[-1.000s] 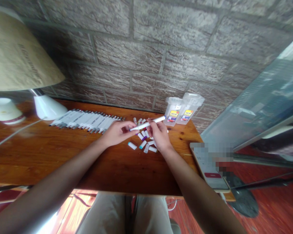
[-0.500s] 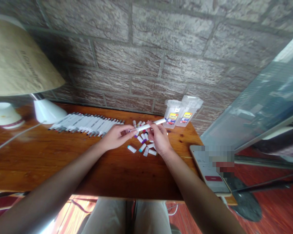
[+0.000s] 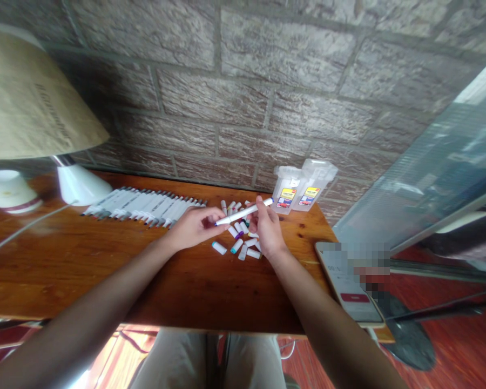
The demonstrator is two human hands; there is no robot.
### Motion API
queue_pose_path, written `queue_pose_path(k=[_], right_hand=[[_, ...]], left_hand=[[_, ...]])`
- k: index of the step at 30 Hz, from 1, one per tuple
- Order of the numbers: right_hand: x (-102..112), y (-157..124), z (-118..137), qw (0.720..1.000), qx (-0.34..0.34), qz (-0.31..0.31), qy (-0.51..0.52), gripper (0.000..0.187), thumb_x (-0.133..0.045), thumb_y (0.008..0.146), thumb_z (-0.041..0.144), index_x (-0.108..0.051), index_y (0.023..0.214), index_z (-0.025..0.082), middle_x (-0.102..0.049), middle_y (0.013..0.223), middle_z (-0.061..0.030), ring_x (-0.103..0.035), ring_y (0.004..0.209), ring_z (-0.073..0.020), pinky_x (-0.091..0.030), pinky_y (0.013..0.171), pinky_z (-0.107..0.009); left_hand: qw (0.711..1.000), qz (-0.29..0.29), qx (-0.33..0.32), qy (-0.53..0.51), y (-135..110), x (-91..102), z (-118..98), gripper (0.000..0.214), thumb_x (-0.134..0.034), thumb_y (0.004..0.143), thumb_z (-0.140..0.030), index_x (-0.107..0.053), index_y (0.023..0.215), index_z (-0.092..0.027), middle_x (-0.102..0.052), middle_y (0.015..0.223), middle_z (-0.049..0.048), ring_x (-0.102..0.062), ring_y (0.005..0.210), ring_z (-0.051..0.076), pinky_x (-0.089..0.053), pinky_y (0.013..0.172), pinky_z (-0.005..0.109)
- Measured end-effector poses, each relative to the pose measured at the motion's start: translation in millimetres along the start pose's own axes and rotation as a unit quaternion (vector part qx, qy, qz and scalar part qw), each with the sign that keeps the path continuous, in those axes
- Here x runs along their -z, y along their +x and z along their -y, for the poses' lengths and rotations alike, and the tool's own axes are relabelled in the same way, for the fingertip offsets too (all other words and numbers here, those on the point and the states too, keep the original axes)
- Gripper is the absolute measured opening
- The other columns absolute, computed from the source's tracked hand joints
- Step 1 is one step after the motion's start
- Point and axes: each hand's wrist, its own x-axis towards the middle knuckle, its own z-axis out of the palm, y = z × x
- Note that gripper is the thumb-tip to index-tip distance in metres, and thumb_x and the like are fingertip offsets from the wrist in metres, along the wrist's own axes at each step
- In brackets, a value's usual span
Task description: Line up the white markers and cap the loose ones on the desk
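A white marker point(image 3: 243, 215) with dark blue ends is held slantwise above the table. My left hand point(image 3: 194, 224) closes on its left end between thumb and fingers. Further along, toward the right end, my right hand point(image 3: 268, 229) grips it with the thumb on top. Beneath and between the hands lies a loose scatter of white marker caps point(image 3: 219, 248) with coloured ends, including teal and purple; some are hidden by my right hand.
A row of white markers point(image 3: 141, 205) lies to the left. Two clear plastic cases point(image 3: 285, 189) stand by the brick wall. A lamp point(image 3: 79, 183), a paper cup point(image 3: 10, 192) and a cable are at far left; a tablet point(image 3: 354, 286) rests at the right edge.
The marker has become more visible along its length, with its dark blue left end now showing at my left fingers. My right thumb has moved slightly right along it.
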Motion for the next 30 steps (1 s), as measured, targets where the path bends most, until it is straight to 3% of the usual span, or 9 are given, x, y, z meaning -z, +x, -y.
queue_pose_path(k=[13,22,30], right_hand=[[1.7,-0.6,0.2,1.000,0.010,-0.001,-0.016,0.027,-0.050,0.083,0.039,-0.067,0.081,0.018,-0.053,0.058,0.0031,-0.038,0.043,-0.0096,-0.026,0.041,-0.025],[-1.3,-3.9,-0.5,0.997,0.038,0.013,-0.060,0.037,-0.064,0.079,0.055,-0.066,0.080,0.018,-0.053,0.057,0.0046,-0.038,0.045,-0.0084,-0.028,0.044,-0.024],[2.5,-1.9,-1.2,0.999,0.025,0.023,0.016,0.064,-0.038,0.085,0.076,-0.066,0.089,0.019,-0.051,0.052,0.0034,-0.038,0.040,-0.0104,-0.026,0.040,-0.025]], left_hand=[[1.000,-0.009,0.005,0.021,0.2,1.9,0.8,0.030,-0.060,0.091,-0.043,-0.073,0.101,-0.018,-0.072,0.077,0.0009,-0.060,0.063,0.011,-0.045,0.060,0.020],[0.999,-0.018,-0.007,0.029,-1.0,1.5,1.3,0.029,-0.062,0.089,-0.044,-0.073,0.097,-0.018,-0.072,0.078,0.0011,-0.061,0.065,0.012,-0.045,0.062,0.020],[1.000,-0.018,-0.002,0.024,0.1,1.4,-1.5,0.029,-0.065,0.086,-0.045,-0.073,0.092,-0.017,-0.072,0.076,0.0005,-0.059,0.061,0.010,-0.044,0.060,0.020]])
